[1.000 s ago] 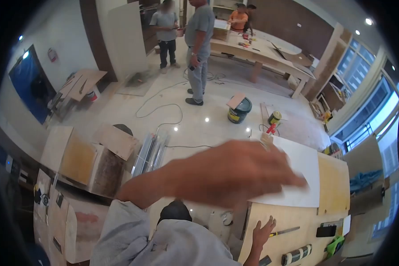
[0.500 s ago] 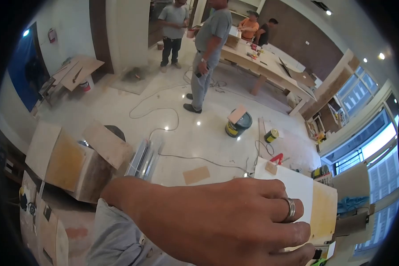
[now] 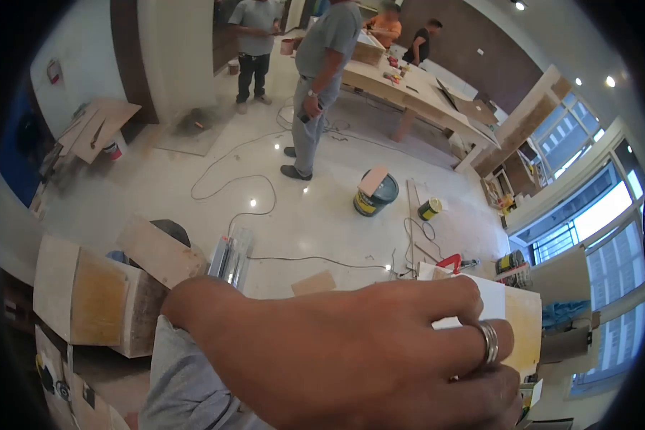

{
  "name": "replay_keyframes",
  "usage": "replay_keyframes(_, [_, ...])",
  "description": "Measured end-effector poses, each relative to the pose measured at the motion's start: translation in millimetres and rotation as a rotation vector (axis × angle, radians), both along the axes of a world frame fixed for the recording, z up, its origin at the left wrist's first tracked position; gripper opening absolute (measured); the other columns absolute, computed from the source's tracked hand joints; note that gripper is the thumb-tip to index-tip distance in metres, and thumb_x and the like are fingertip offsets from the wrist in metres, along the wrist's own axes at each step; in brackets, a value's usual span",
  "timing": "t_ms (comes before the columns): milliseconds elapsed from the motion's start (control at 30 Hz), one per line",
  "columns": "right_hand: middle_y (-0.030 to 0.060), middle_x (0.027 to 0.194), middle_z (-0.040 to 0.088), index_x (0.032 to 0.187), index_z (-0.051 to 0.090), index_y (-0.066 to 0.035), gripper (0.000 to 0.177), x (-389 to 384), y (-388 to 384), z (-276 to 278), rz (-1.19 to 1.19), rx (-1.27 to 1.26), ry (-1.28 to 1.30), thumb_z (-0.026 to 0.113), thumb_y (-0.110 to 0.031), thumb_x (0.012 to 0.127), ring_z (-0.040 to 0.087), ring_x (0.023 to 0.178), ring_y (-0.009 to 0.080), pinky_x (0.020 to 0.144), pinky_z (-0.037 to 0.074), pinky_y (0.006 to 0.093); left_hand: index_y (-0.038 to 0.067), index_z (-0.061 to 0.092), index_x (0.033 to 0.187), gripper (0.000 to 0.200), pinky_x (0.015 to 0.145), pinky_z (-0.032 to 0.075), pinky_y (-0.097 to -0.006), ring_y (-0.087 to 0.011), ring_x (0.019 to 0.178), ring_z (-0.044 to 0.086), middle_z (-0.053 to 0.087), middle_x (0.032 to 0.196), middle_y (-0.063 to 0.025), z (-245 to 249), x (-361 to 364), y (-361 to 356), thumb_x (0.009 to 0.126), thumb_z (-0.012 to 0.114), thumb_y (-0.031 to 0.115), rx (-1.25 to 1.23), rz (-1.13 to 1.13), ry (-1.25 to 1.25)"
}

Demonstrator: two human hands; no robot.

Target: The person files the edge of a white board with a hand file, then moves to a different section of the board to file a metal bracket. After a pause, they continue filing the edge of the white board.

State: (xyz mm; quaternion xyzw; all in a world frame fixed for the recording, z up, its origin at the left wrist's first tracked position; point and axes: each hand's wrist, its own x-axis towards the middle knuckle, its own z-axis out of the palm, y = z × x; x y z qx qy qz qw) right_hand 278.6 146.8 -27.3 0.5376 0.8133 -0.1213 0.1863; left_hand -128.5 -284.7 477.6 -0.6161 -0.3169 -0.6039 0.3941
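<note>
Left hand: Your bare left hand [image 3: 365,351] fills the foreground, its back to the lens, reaching across from a wrinkled grey fabric sleeve [image 3: 183,380].
Fingers: Your fingers [image 3: 448,294] are bent and slightly parted, a banded silver metal ring [image 3: 488,342] on one; the tips are partly hidden, so you cannot tell whether they grip anything.
Right hand: Out of shot.
Flat white panel: The flat white panel [image 3: 493,299] lies beyond your fingers, partly hidden by them; contact cannot be told.
Yellowish wooden board: The yellowish wooden board [image 3: 522,330] sits just right of the panel.
Red clamp-like tool: A red clamp-like tool [image 3: 449,264] rests by the panel's far edge.
Floor: Ahead of you stands a round dark-green bucket [image 3: 378,197], a pinkish flat offcut [image 3: 373,180] on top.
Background: A person in grey [image 3: 330,50] stands near a long pale wooden desk [image 3: 423,89].
</note>
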Motion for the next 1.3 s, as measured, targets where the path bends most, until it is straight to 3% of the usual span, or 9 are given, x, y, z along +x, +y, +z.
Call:
replay_keyframes(333, [0.0576, 0.150, 0.016, 0.163, -0.018, -0.012, 0.180, 6, 12, 16, -0.228, -0.096, -0.023, 0.102, -0.059, 0.038, 0.039, 0.143, 0.0585, 0.115, 0.042, 0.0515, 0.001, 0.074, 0.080, 0.010, 0.063, 0.058, -0.0333, -0.0174, 0.068, 0.061, 0.060, 0.081, -0.0045, -2, -21, 69, 0.079, 0.077, 0.011, -0.013, -0.095, -0.062])
replay_keyframes(467, [0.0468, 0.159, 0.018, 0.164, -0.013, -0.006, 0.179, 2, 49, 25, -0.345, -0.181, -0.063, 0.102, -0.062, 0.038, 0.043, 0.143, 0.0516, 0.116, 0.042, 0.0529, 0.001, 0.072, 0.087, 0.013, 0.069, 0.056, -0.0350, -0.0190, 0.074, 0.062, 0.061, 0.085, -0.0054, -6, -32, 97, 0.080, 0.076, 0.011, -0.123, -0.104, -0.035])
replay_keyframes(700, [0.0261, 0.154, 0.049, 0.160, -0.003, 0.010, 0.145, -58, 63, 80, -0.302, -0.366, -0.402, 0.079, -0.074, 0.075, 0.044, 0.147, 0.0367, 0.122, 0.029, 0.0604, 0.000, 0.069, 0.099, 0.021, 0.079, 0.053, -0.0380, -0.0219, 0.085, 0.064, 0.063, 0.092, -0.0070, -1, -53, 147, 0.082, 0.073, 0.012, -0.315, -0.133, 0.059])
replay_keyframes(800, [0.0249, 0.158, 0.044, 0.160, -0.001, 0.010, 0.155, -23, 84, -37, -0.280, -0.009, -0.788, 0.081, -0.081, 0.064, 0.041, 0.149, 0.0377, 0.123, 0.029, 0.0595, -0.001, 0.067, 0.105, 0.025, 0.083, 0.052, -0.0393, -0.0231, 0.090, 0.065, 0.063, 0.095, -0.0077, 5, -61, 172, 0.083, 0.071, 0.012, -0.401, -0.167, 0.092])
replay_keyframes(933, [0.0258, 0.159, 0.042, 0.160, 0.007, 0.009, 0.151, -35, 102, -1, -0.230, -0.243, -0.611, 0.087, -0.073, 0.062, 0.042, 0.148, 0.0370, 0.122, 0.033, 0.0523, -0.001, 0.065, 0.112, 0.031, 0.088, 0.050, -0.0411, -0.0248, 0.096, 0.066, 0.064, 0.098, -0.0086, 15, -73, 207, 0.085, 0.069, 0.013, -0.538, -0.240, 0.154])
replay_keyframes(1100, [0.0270, 0.159, 0.039, 0.160, 0.017, 0.009, 0.145, -66, 88, 64, -0.168, -0.338, -0.582, 0.094, -0.063, 0.059, 0.043, 0.147, 0.0362, 0.121, 0.038, 0.0433, 0.001, 0.062, 0.124, 0.037, 0.095, 0.049, -0.0420, -0.0258, 0.103, 0.065, 0.063, 0.104, -0.0093, -15, -87, 248, 0.090, 0.068, 0.016, -1.041, -0.060, 0.344])
replay_keyframes(1133, [0.0272, 0.158, 0.042, 0.158, 0.002, 0.014, 0.180, -41, 98, 29, -0.318, -0.303, -0.498, 0.096, -0.075, 0.032, 0.043, 0.147, 0.0347, 0.125, 0.034, 0.0396, 0.003, 0.061, 0.128, 0.038, 0.096, 0.050, -0.0411, -0.0252, 0.103, 0.064, 0.062, 0.105, -0.0091, -33, -90, 253, 0.094, 0.069, 0.018, -1.200, 0.034, 0.408])
replay_keyframes(1200, [0.0317, 0.167, 0.020, 0.160, 0.015, 0.011, 0.165, -22, 109, -5, -0.059, -0.321, -0.552, 0.101, -0.063, 0.040, 0.040, 0.148, 0.0435, 0.118, 0.040, 0.0571, 0.004, 0.054, 0.138, 0.050, 0.100, 0.047, -0.0410, -0.0280, 0.108, 0.064, 0.063, 0.111, -0.0120, -102, -92, 247, 0.094, 0.070, 0.022, -1.359, -0.003, 0.258])
replay_keyframes(1300, [0.0376, 0.157, 0.035, 0.162, -0.006, 0.004, 0.171, -21, 70, 25, -0.342, -0.164, -0.238, 0.102, -0.054, 0.044, 0.048, 0.139, 0.0502, 0.111, 0.049, 0.0475, 0.008, 0.052, 0.146, 0.059, 0.100, 0.048, -0.0437, -0.0319, 0.114, 0.063, 0.064, 0.118, -0.0148, -171, -94, 230, 0.094, 0.071, 0.028, -1.923, -0.191, 0.182])
